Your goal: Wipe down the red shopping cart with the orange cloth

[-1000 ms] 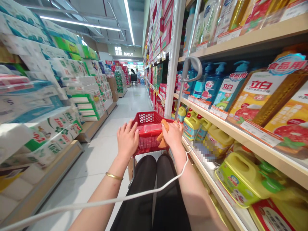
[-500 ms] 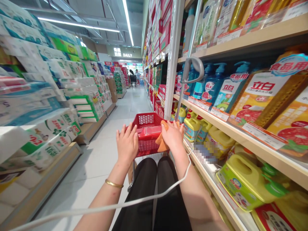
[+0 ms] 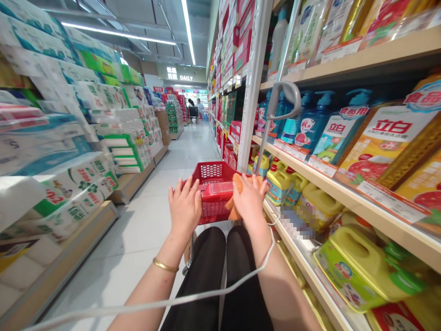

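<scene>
Right hand [image 3: 251, 198], fingers spread, covers part of the orange cloth [image 3: 234, 212] on the red handle [image 3: 218, 189].

L hand [image 3: 185, 206], R hand [image 3: 250, 200] palms-down

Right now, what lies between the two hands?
The red cart handle, with part of the orange cloth at the right hand; the head view shows both.
</scene>
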The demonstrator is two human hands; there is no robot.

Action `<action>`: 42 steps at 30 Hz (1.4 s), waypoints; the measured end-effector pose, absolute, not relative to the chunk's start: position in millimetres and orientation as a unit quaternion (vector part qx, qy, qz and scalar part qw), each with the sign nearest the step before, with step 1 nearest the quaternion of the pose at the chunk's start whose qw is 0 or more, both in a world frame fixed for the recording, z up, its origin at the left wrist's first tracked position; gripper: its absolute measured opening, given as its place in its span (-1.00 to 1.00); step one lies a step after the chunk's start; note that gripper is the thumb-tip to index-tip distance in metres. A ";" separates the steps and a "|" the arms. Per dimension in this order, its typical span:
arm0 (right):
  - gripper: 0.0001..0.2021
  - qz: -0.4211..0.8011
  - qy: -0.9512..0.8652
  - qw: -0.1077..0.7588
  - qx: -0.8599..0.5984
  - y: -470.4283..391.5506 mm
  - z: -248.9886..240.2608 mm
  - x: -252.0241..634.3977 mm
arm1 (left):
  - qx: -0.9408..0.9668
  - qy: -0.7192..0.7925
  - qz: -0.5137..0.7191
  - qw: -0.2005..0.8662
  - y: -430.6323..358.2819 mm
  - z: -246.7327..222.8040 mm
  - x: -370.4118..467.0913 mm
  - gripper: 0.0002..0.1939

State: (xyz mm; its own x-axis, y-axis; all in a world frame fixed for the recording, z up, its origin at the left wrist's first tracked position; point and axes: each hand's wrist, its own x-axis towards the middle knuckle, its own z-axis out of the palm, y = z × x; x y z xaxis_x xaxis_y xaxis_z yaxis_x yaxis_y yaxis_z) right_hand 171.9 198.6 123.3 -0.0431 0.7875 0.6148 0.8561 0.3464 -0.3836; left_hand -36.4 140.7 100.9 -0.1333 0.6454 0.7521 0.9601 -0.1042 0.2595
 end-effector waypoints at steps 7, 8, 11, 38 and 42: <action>-0.51 -0.032 -0.798 0.379 -0.468 179.1 122.8 152.7 | -0.640 -0.636 -0.382 0.199 139.1 100.4 -39.2 -0.45; -0.54 -0.027 -0.772 0.390 -0.502 184.4 123.2 159.8 | -0.640 -0.638 -0.379 0.198 138.7 100.9 -38.7 -0.45; -0.54 -0.025 -0.696 0.418 -0.583 194.7 123.5 172.5 | -0.635 -0.642 -0.381 0.197 138.8 101.8 -36.5 -0.47; -0.57 -0.019 -0.715 0.375 -0.591 199.3 131.8 181.3 | -0.632 -0.647 -0.376 0.201 138.8 101.2 -36.8 -0.45; -0.54 -0.033 -0.812 0.368 -0.452 175.5 123.7 156.5 | -0.626 -0.646 -0.388 0.203 139.1 101.1 -36.2 -0.46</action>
